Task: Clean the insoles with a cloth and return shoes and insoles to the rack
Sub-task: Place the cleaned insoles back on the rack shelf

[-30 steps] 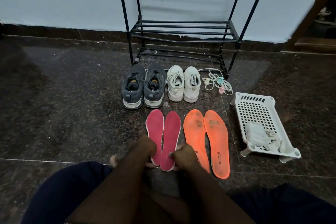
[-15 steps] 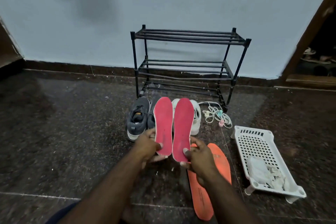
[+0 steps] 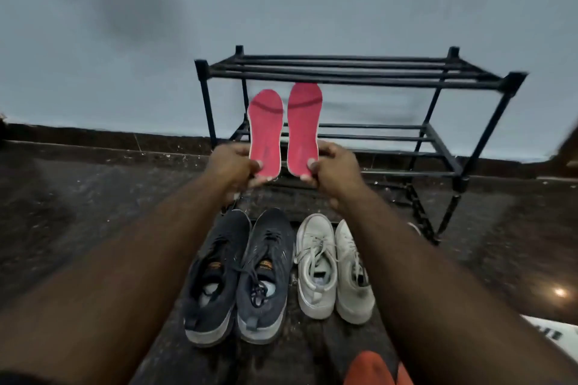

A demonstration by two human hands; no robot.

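In the middle of the frame, the left hand (image 3: 233, 166) pinches the heel of one flat pink foam insole (image 3: 266, 131), thumb in front and fingers curled behind. The right hand (image 3: 331, 166) pinches the heel of the other pink insole (image 3: 303, 126) the same way. Both insoles stand up tall, toes up, just in front of the black metal shoe rack (image 3: 353, 72), likely so they can go on a shelf. Lower down, the dark grey shoes (image 3: 240, 275) and the white lace-up shoes (image 3: 333, 269) wait on the dark stone floor (image 3: 93, 197). An orange insole (image 3: 372, 369) peeks in at the bottom edge.
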